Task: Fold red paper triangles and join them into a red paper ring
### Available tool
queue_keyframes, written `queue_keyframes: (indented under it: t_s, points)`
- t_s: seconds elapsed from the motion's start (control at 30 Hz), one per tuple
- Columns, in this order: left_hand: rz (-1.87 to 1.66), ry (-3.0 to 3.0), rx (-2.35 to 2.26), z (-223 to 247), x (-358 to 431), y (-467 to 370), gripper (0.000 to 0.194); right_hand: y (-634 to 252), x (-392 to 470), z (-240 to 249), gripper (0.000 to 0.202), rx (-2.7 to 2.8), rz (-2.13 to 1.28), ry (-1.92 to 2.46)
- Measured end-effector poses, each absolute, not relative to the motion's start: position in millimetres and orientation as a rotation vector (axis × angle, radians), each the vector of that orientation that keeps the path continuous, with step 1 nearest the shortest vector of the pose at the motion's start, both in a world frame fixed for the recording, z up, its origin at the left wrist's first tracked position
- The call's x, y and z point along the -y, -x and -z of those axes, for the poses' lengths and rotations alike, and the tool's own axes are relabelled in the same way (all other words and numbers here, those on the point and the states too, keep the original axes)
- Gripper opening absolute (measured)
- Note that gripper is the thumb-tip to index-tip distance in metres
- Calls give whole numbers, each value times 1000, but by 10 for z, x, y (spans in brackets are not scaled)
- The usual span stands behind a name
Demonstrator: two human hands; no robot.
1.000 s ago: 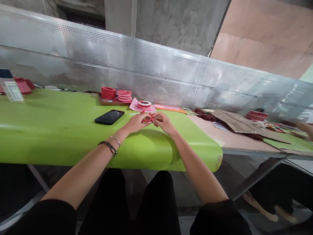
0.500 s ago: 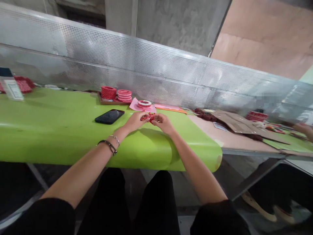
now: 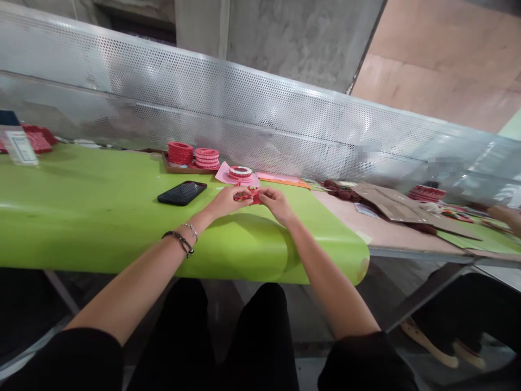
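One perforated panel point(image 3: 228, 108) runs along the back of the green table point(image 3: 101, 217). Flat cardboard point(image 3: 391, 203) lies to the right of the green surface. A brown tray point(image 3: 191, 171) sits near the panel. The left hand point(image 3: 228, 201) and right hand point(image 3: 277, 205) meet above the table, in front of the tray's right end. A black phone point(image 3: 182, 193) lies flat to the left of the left hand. A capped bottle point(image 3: 23, 147) stands at the far left. A pink sheet point(image 3: 223, 174) adjoins the tray and carries a white-topped ring stack point(image 3: 240, 173). The tray holds a red stack point(image 3: 180, 153) and, just beside it, a pink stack point(image 3: 207, 158). The red piece point(image 3: 255, 196) is between the hands: left fingers closed on its left part, right thumb and fingertips pinching its right edge. Fingers partly cover it; it appears folded, but its exact form cannot be determined.
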State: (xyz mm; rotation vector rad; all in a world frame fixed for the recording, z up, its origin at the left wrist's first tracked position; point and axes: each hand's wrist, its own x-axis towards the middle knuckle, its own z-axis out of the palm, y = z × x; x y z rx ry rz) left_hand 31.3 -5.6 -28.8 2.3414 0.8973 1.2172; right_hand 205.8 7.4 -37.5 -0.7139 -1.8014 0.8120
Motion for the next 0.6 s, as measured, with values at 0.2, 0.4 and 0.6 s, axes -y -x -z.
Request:
queue_keyframes:
  t_s: [0.2,0.4,0.6]
  points:
    - [-1198,-2333,-891,292,54,-321,4,-2026,-24,364,16,1823,-741,764]
    - [-1229,-2301,-921,303,46,-319,11,-2009,-40,369,9,1794,-631,799]
    - [-1169,-2309,-946,312,20,-323,16,-1969,-2,358,4,1761,-525,770]
